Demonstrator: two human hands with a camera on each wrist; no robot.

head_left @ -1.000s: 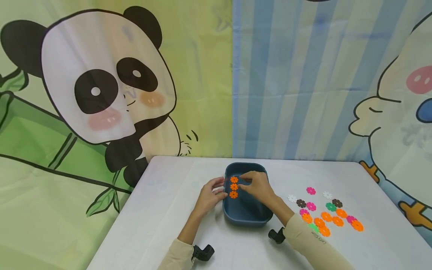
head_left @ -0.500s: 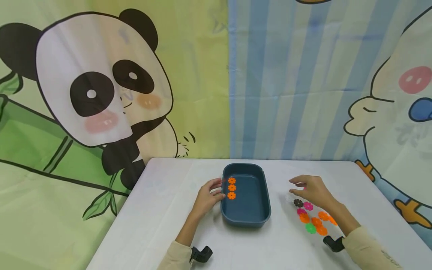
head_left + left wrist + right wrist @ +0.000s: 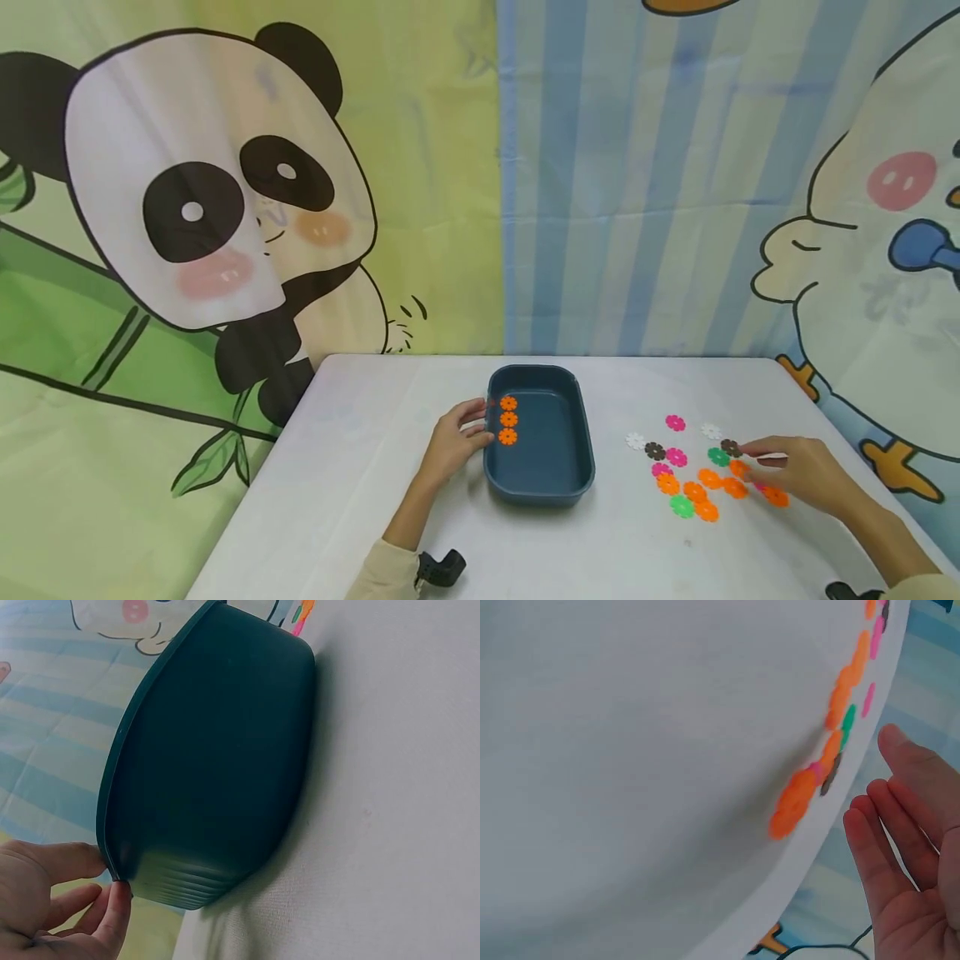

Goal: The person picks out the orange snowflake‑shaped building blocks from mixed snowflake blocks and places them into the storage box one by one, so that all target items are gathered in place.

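Observation:
A dark blue rectangular basin [image 3: 551,487] stands on the table. Inside, along its left side, three orange notched flower-shaped discs [image 3: 508,419] lie in a column. My left hand [image 3: 450,442] holds the basin's left rim between thumb and fingers, seen close up in the left wrist view. Over to the right, my right hand [image 3: 806,473] hovers by the loose discs, its fingertips near an orange disc [image 3: 738,467] and a dark brown disc [image 3: 731,448]. In the right wrist view its fingers [image 3: 874,859] and thumb are apart, with nothing seen between them.
Several more flower-shaped discs lie scattered right of the basin: orange [image 3: 707,510], pink [image 3: 675,423], white [image 3: 635,441], and green [image 3: 682,506]. The white table [image 3: 420,379] ends at a printed curtain [image 3: 570,183] behind. Black devices [image 3: 442,568] sit at both wrists.
My right hand has left the basin and swung right, past the near discs to those at the far right. My left hand stays at the rim. The three orange discs have not shifted.

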